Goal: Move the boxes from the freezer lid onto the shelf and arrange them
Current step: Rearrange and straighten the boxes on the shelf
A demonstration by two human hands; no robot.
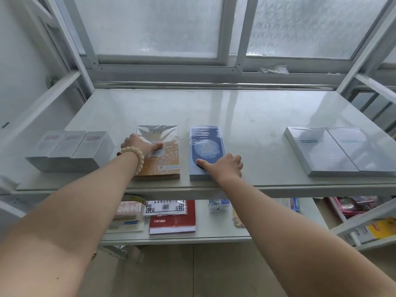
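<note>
While both arms are stretched forward over the near edge of the shelf [235, 116], two wrapped boxes are held flat on its glossy white surface. The orange box [165, 155] is laid left of centre, its long sides running from near to far. It is grasped at its left edge by the left hand [139, 144]. The thumb is laid across the printed top, while the other fingers are hidden behind the hand and appear to be curled down the box's left side. A bead bracelet [134, 156] is worn on that wrist.

Just to the right, parted from it by a narrow strip of bare shelf, the blue box [205, 144] is set parallel to the orange one, its near end close to the shelf's front edge. It is gripped at its near right corner by the right hand [227, 168], the thumb pressed on the top face and the fingers bent down over the right side.

Three small white boxes [70, 148] are ranged side by side at the left, touching one another, near the orange box. Two flat pale boxes [334, 151] are laid edge to edge well apart at the right. A frosted window [158, 24] is seen behind the shelf. On the lower shelf [214, 234] a red notebook [172, 221] is laid near the front, among packets too small to be read.
</note>
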